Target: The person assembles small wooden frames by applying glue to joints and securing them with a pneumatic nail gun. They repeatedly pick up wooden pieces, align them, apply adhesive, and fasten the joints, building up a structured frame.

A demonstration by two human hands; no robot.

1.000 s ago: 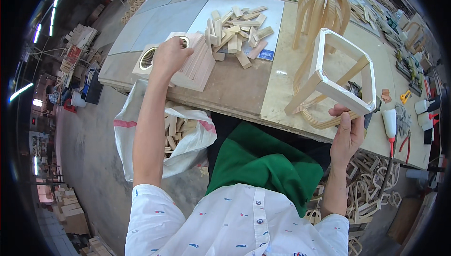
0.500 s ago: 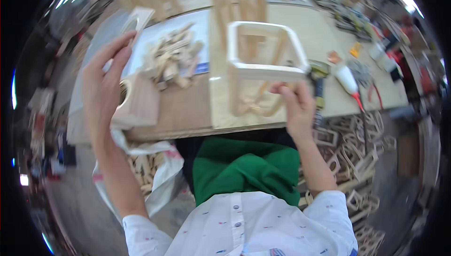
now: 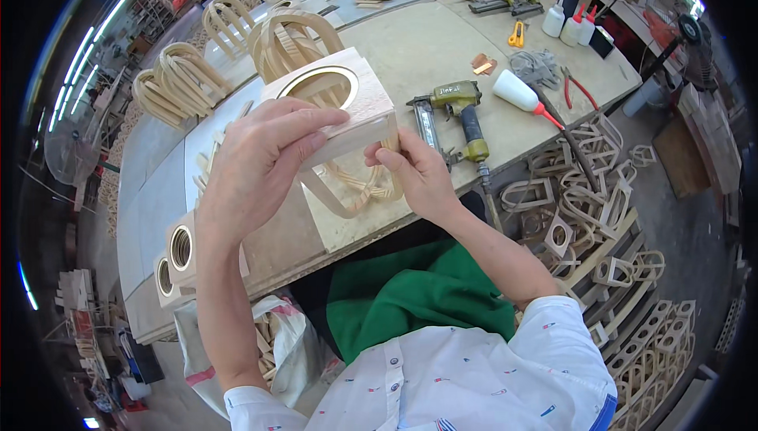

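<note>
My left hand [image 3: 253, 158] pinches a pale wooden panel [image 3: 369, 91] with a large round hole, its thumb and fingers at the near left corner. This panel lies over the top of a small wooden frame, whose bent lower strip [image 3: 347, 210] hangs beneath it. Closed around the frame's near right upright is my right hand [image 3: 426, 178]. The held pieces are above the workbench, and behind them stand bent-wood loops [image 3: 296, 36]. A stack of holed panels [image 3: 181, 251] sits by my left forearm.
A green nail gun [image 3: 456, 97] with its hose lies right of my hands. Beyond it are a glue bottle [image 3: 517, 91], red pliers [image 3: 580, 87] and a yellow cutter [image 3: 516, 34]. Wooden frames [image 3: 584, 194] pile up at lower right. A white sack [image 3: 296, 328] hangs below the bench edge.
My left hand has brought the holed panel from the left over onto the frame. The frame has shifted left and down with my right hand, and the view has turned.
</note>
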